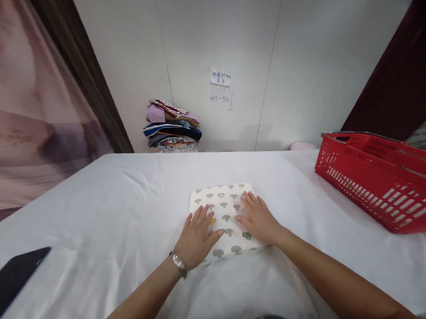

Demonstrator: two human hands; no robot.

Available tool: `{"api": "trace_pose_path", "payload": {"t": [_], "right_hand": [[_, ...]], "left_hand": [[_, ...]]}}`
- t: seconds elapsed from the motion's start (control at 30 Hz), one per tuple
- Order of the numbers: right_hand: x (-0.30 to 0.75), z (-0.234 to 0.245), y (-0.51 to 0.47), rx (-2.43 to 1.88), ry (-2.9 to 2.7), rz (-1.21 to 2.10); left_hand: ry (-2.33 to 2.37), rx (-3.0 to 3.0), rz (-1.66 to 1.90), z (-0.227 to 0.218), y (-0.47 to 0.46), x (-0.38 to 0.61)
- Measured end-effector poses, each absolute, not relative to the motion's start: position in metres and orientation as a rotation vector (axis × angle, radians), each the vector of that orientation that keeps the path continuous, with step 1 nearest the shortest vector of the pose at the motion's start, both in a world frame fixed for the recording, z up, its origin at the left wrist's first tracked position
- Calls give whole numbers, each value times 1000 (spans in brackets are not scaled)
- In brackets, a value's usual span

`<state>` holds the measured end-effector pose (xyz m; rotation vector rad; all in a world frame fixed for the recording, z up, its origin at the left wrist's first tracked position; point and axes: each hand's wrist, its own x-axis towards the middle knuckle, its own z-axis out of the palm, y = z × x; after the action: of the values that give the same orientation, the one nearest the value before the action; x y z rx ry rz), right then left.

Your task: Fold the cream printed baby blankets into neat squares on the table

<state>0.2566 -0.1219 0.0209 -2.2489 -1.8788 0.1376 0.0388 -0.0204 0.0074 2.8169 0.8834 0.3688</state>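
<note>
A folded cream cloth [223, 204] printed with small mushrooms lies in the middle of a white-sheeted surface [105, 202]. My left hand [198, 236] rests flat on the cloth's left side, fingers stretched out, a metal watch on the wrist. On the cloth's right side my right hand [258, 218] lies flat too, fingers together and extended. Neither hand holds anything.
A red plastic basket [379, 180] stands at the right edge of the surface. A stack of folded clothes [172, 127] sits against the back wall, beneath paper notes [220, 78]. A dark flat object [14, 277] lies at the near left. A curtain hangs on the left.
</note>
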Motion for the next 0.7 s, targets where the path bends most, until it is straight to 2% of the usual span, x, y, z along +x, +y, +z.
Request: {"api": "trace_pose_path", "payload": {"t": [0.27, 0.4, 0.53, 0.7], "right_hand": [[283, -2, -98, -2331, -1717, 276], [289, -10, -105, -2192, -1526, 366], [294, -15, -122, -2149, -1129, 569], [306, -16, -140, -2048, -901, 707]], "left_hand": [[993, 2700, 243, -10, -1, 58], [1020, 2576, 377, -14, 1, 53], [1255, 2237, 531, -14, 12, 47], [1339, 1772, 508, -10, 36, 44]]}}
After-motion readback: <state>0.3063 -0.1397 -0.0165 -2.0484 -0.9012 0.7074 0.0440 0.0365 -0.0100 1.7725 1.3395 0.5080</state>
